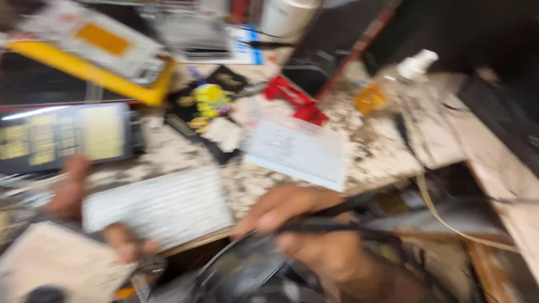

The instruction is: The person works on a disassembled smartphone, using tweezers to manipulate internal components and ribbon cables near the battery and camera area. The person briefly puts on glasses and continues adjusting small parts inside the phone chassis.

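Ok, frame's blurry. Left hand [84,207] pinches white ribbed panel [160,207] by its edges, flat on bench [382,151]. Right hand [303,224] fingers closed round thin black tool [331,224], pen-style, tip near panel for control prob.

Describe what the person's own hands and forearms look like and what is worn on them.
Both hands are bare, with no gloves. The right hand leads into a bare forearm with no sleeve in view. Of the left hand only blurred fingers show at the frame's left edge. Motion blur hides any rings, watch or marks.
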